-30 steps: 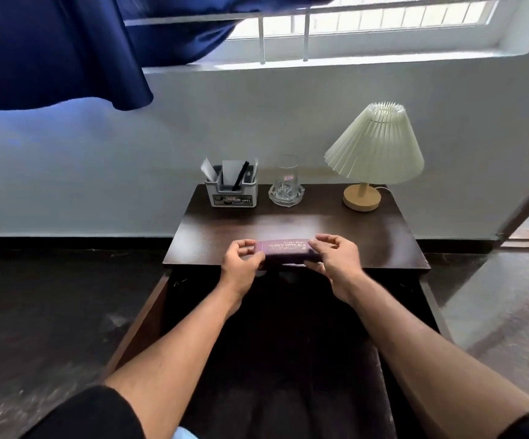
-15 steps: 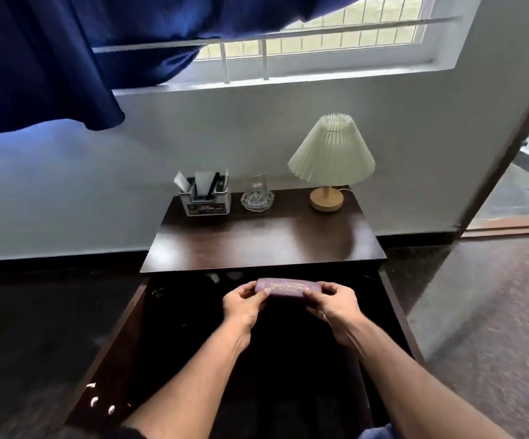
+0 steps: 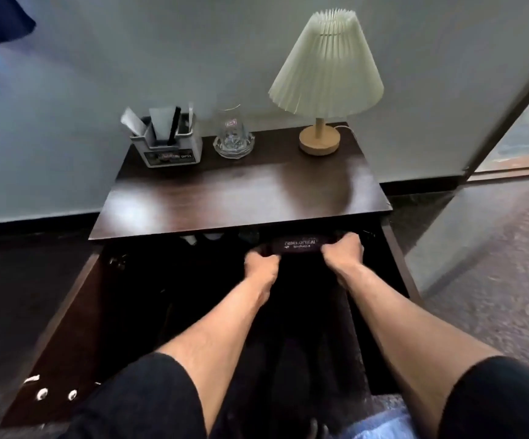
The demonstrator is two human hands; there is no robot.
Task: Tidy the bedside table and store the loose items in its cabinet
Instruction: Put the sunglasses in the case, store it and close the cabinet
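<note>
My arms: both reach forward into the open front of the cabinet, below the table top.
Cabinet door: the left door stands swung wide toward me.
Left hand: curled closed around the left end of the glasses case.
Right hand: curled closed around the right end of the same case.
Glasses case: dark, with printed lettering, held level between my two hands just under the front edge of the table, inside the cabinet mouth; not yet set down as far as I can tell.
Cabinet interior: too dark to read; a few small shapes sit at the back, which I cannot identify.
Table: front and middle are bare.
Back row: organiser box with cards and a pen, glass in its dish, lamp.
Progress: I judge the storing nearly done; this case needs releasing, then the door closing.
</note>
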